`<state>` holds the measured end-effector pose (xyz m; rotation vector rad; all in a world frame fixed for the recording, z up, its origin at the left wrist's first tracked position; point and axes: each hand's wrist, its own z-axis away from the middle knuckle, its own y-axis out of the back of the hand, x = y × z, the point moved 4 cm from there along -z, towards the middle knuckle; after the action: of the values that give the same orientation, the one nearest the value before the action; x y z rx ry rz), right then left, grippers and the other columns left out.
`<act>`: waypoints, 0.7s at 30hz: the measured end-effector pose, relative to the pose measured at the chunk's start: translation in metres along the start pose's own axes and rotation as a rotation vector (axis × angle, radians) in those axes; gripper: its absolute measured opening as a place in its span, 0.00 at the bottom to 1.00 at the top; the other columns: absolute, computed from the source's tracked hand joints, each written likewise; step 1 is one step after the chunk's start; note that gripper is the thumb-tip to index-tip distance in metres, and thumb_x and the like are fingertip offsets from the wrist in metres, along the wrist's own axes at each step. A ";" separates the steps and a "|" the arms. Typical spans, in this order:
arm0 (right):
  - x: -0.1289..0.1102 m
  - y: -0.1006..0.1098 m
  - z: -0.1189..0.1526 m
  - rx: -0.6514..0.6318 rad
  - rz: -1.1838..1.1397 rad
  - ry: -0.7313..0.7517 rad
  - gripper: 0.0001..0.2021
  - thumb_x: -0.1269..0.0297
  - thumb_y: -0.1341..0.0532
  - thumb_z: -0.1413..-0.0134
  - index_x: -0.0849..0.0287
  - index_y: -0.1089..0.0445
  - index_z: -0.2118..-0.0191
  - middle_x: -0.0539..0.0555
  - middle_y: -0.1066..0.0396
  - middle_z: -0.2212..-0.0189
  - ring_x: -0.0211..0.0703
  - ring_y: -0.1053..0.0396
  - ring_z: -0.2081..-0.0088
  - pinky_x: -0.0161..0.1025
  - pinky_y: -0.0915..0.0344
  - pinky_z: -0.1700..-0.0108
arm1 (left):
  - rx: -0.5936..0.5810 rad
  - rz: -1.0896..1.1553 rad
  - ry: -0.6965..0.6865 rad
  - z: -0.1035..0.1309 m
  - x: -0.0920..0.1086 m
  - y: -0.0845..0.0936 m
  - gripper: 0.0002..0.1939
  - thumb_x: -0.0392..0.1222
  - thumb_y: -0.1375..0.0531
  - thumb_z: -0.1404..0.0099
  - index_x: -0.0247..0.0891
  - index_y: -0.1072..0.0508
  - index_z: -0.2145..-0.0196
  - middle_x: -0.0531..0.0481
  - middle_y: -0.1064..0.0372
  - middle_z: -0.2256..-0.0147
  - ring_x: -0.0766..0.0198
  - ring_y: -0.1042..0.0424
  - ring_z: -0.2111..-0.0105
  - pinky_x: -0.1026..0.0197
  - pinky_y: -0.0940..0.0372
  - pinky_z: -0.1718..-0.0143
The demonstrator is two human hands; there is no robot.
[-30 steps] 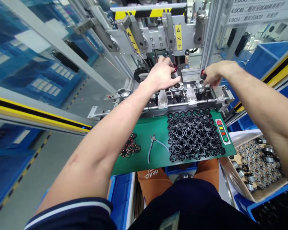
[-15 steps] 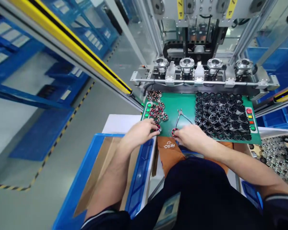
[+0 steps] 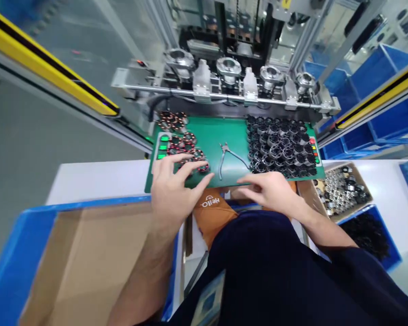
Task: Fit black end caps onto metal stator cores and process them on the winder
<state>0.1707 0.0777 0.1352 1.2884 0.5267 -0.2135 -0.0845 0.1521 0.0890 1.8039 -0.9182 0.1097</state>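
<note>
My left hand is open, fingers spread and thumb apart, over the near edge of a cluster of copper-wound stator rings; it covers some of them. My right hand hovers at the front edge of the green work plate, its thumb and forefinger apart with nothing visible between them. Between the hands, a pair of cutting pliers lies with its handles spread. Many black ring-shaped cores stand packed together on the plate's right side, just beyond my right hand.
Behind the plate runs a machine fixture with several round metal holders. Green buttons line the left edge, coloured ones the right. A cardboard-lined blue bin is at lower left; a box of metal parts sits right.
Both hands have come off the copper-wound rings they were pinching. My left hand has opened, and my right hand no longer shows a ring. The camera view has swung to the right.
</note>
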 end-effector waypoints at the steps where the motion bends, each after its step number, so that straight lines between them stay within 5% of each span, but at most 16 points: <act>1: 0.015 0.011 0.019 0.129 -0.068 -0.031 0.11 0.54 0.30 0.18 0.49 0.12 0.43 0.48 0.12 0.64 0.42 0.15 0.63 0.37 0.25 0.56 | 0.019 0.066 -0.050 -0.005 0.015 -0.003 0.11 0.53 0.30 0.17 0.55 0.16 0.40 0.41 0.21 0.37 0.38 0.22 0.35 0.28 0.25 0.31; 3: 0.047 0.033 0.049 0.376 -0.136 -0.097 0.09 0.55 0.31 0.19 0.51 0.13 0.50 0.49 0.16 0.67 0.43 0.20 0.67 0.39 0.24 0.58 | 0.006 0.164 -0.144 -0.020 0.047 -0.017 0.10 0.52 0.30 0.17 0.57 0.16 0.41 0.43 0.21 0.37 0.39 0.21 0.35 0.28 0.25 0.31; 6: 0.081 0.053 0.066 0.568 0.029 -0.155 0.09 0.58 0.33 0.20 0.51 0.14 0.45 0.57 0.15 0.55 0.52 0.19 0.56 0.49 0.19 0.48 | -0.075 0.209 -0.249 -0.047 0.088 -0.047 0.11 0.53 0.30 0.16 0.58 0.15 0.41 0.44 0.23 0.32 0.38 0.25 0.31 0.26 0.28 0.27; 9: 0.096 0.062 0.062 0.636 0.243 -0.141 0.11 0.60 0.32 0.21 0.49 0.15 0.41 0.62 0.19 0.46 0.61 0.21 0.44 0.59 0.20 0.36 | -0.157 0.188 -0.300 -0.069 0.115 -0.078 0.11 0.51 0.29 0.17 0.55 0.14 0.41 0.43 0.27 0.26 0.34 0.31 0.26 0.22 0.33 0.22; 13: 0.107 0.064 0.046 0.592 0.317 -0.121 0.10 0.59 0.32 0.21 0.52 0.15 0.43 0.64 0.22 0.44 0.63 0.25 0.41 0.62 0.22 0.32 | -0.208 0.153 -0.327 -0.083 0.129 -0.106 0.10 0.46 0.26 0.21 0.49 0.15 0.44 0.40 0.30 0.24 0.30 0.35 0.23 0.20 0.35 0.21; 17: 0.116 0.061 0.033 0.510 0.290 -0.078 0.08 0.57 0.33 0.20 0.50 0.15 0.46 0.64 0.21 0.41 0.64 0.25 0.42 0.64 0.22 0.35 | -0.235 0.131 -0.335 -0.091 0.131 -0.110 0.06 0.46 0.25 0.22 0.48 0.15 0.51 0.44 0.28 0.24 0.30 0.34 0.23 0.21 0.34 0.21; 21: 0.117 0.073 0.050 0.611 0.171 0.027 0.06 0.58 0.33 0.19 0.51 0.18 0.49 0.62 0.17 0.41 0.64 0.21 0.38 0.65 0.24 0.30 | -0.180 0.162 -0.221 -0.086 0.115 -0.083 0.07 0.51 0.30 0.17 0.48 0.17 0.51 0.47 0.20 0.32 0.38 0.25 0.29 0.26 0.28 0.24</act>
<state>0.3159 0.0665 0.1504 1.9237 0.3804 -0.2223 0.0773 0.1753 0.1177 1.5945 -1.1931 -0.0702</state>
